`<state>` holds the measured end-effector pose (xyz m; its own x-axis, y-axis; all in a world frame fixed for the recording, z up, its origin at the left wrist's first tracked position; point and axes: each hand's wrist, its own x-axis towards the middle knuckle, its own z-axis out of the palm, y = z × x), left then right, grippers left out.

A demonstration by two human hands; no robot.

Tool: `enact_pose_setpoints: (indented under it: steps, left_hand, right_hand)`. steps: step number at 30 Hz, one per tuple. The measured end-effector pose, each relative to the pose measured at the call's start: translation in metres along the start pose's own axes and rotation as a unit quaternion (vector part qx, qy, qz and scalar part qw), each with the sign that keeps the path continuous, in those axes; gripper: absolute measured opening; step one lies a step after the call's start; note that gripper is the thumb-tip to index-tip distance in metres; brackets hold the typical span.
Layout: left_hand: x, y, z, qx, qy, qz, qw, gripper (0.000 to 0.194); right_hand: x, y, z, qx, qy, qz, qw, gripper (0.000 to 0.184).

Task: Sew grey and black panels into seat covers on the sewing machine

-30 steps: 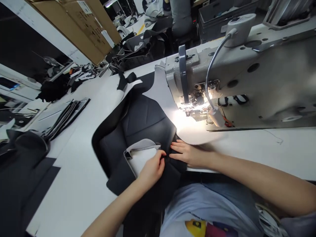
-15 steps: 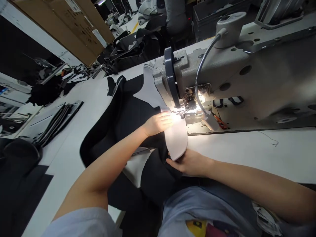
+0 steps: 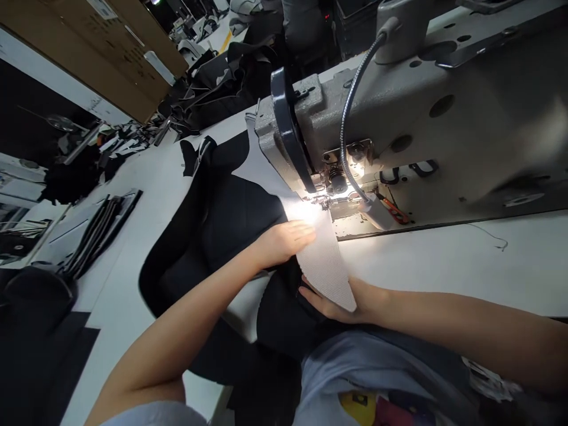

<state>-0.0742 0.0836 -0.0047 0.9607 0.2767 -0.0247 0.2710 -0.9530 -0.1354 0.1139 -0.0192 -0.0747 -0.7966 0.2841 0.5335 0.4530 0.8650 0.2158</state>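
A light grey fabric piece (image 3: 326, 263) runs from under the lit presser foot (image 3: 323, 202) of a sewing machine (image 3: 390, 112) toward my body, ending in a narrow tip. Joined to it or lying beneath it is a larger black fabric panel (image 3: 244, 213), whose folds spread left and hang toward my lap. My left hand (image 3: 286, 241) lies flat, fingers stretched, on the grey piece just in front of the foot. Near the tip, my right hand (image 3: 339, 302) grips the fabric from below, its palm partly hidden by the grey piece. The needle is lost in glare.
Orange-handled snips (image 3: 394, 210) lie on the machine bed behind the lamp head (image 3: 376, 214). A loose thread (image 3: 492, 234) rests on the white table (image 3: 421, 260). Stacked dark panels (image 3: 100, 234) sit at left. Black pieces (image 3: 222, 89) and a cardboard box (image 3: 106, 53) stand farther back.
My left hand has drawn back from the presser foot toward me. More of the grey piece shows, its end turned and reaching further down and right over my right hand. The view has shifted slightly.
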Motion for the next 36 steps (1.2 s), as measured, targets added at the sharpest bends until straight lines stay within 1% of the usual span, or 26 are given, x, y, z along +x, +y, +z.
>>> enact_pose_setpoints:
  steps: [2,4,5,6,7,8,10,12,13,14,15,17,19,20,21,22,23,25,27,28,29,31,33,35,36]
  left_hand:
    - [0.007,0.009,-0.002,0.015,-0.033,-0.060,0.998,0.028]
    - [0.018,0.029,0.000,0.055,-0.056,-0.150,0.986,0.026]
    - [0.021,0.038,0.002,0.078,-0.052,-0.184,0.978,0.026]
    - [0.023,0.043,0.004,0.095,-0.040,-0.197,0.975,0.027]
    - [0.021,0.043,0.006,0.103,-0.024,-0.191,0.976,0.029]
    - [0.017,0.038,0.006,0.102,-0.009,-0.169,0.980,0.030]
    - [0.005,0.020,0.004,0.091,0.005,-0.111,0.990,0.030]
    - [-0.004,0.005,-0.001,0.091,-0.007,-0.088,0.992,0.031]
    - [-0.004,0.003,-0.004,0.096,-0.021,-0.089,0.991,0.031]
    - [-0.002,0.006,-0.005,0.104,-0.040,-0.101,0.989,0.031]
    - [0.002,0.014,-0.006,0.113,-0.061,-0.122,0.984,0.032]
    - [0.016,0.039,-0.006,0.135,-0.093,-0.185,0.969,0.036]
    - [0.031,0.064,-0.003,0.151,-0.102,-0.251,0.951,0.048]
    - [0.037,0.072,-0.002,0.155,-0.099,-0.270,0.945,0.051]
    - [0.040,0.077,-0.001,0.158,-0.089,-0.274,0.945,0.052]
    - [0.040,0.078,-0.001,0.158,-0.076,-0.264,0.949,0.049]
    - [0.038,0.075,0.000,0.153,-0.062,-0.238,0.957,0.046]
    - [0.027,0.062,-0.001,0.128,-0.034,-0.157,0.979,0.040]
    - [0.013,0.048,-0.002,0.091,-0.024,-0.085,0.992,0.037]
    - [0.007,0.042,-0.002,0.077,-0.026,-0.067,0.994,0.036]
    - [0.004,0.039,-0.003,0.070,-0.031,-0.064,0.995,0.035]
    - [0.006,0.041,-0.004,0.070,-0.051,-0.094,0.992,0.032]
    - [0.012,0.051,-0.004,0.074,-0.069,-0.152,0.983,0.033]
    - [0.018,0.061,-0.002,0.072,-0.071,-0.193,0.976,0.040]
    - [0.018,0.064,0.000,0.072,-0.064,-0.196,0.976,0.043]
  right_hand:
    - [0.000,-0.001,-0.003,-0.005,-0.017,0.003,1.000,0.036]
    - [0.003,0.000,-0.005,0.019,-0.033,-0.010,0.999,0.034]
    - [0.004,0.001,-0.006,0.032,-0.036,-0.018,0.999,0.032]
    - [0.006,0.002,-0.006,0.039,-0.036,-0.032,0.998,0.032]
    - [0.008,0.004,-0.007,0.039,-0.035,-0.039,0.998,0.031]
    - [0.009,0.006,-0.008,0.037,-0.036,-0.043,0.998,0.030]
    - [0.010,0.009,-0.009,0.049,-0.037,-0.061,0.996,0.027]
    - [0.009,0.011,-0.010,0.086,-0.042,-0.074,0.993,0.024]
    - [0.008,0.010,-0.010,0.091,-0.044,-0.072,0.992,0.023]
    - [0.007,0.009,-0.010,0.080,-0.041,-0.071,0.993,0.024]
    - [0.006,0.008,-0.011,0.054,-0.036,-0.064,0.996,0.026]
    - [0.006,0.005,-0.012,-0.007,-0.028,-0.056,0.998,0.032]
    - [0.006,0.001,-0.013,-0.028,-0.034,-0.059,0.997,0.035]
    - [0.006,0.000,-0.012,-0.022,-0.041,-0.061,0.997,0.036]
    - [0.005,-0.001,-0.012,-0.015,-0.047,-0.056,0.997,0.036]
    - [0.005,-0.001,-0.012,-0.011,-0.048,-0.057,0.997,0.036]
    - [0.004,-0.001,-0.011,-0.009,-0.046,-0.054,0.997,0.035]
    - [0.002,-0.001,-0.011,-0.015,-0.042,-0.043,0.998,0.035]
    - [0.000,0.000,-0.011,-0.026,-0.031,-0.035,0.999,0.036]
    - [0.000,0.000,-0.012,-0.026,-0.029,-0.031,0.999,0.037]
    - [0.000,0.001,-0.013,-0.023,-0.029,-0.023,0.999,0.037]
    - [0.000,0.001,-0.015,-0.009,-0.034,-0.019,0.999,0.037]
    - [0.002,0.001,-0.017,0.008,-0.049,-0.003,0.999,0.036]
    - [0.004,0.002,-0.019,0.009,-0.052,0.003,0.999,0.034]
    - [0.005,0.002,-0.020,0.003,-0.051,0.001,0.999,0.033]
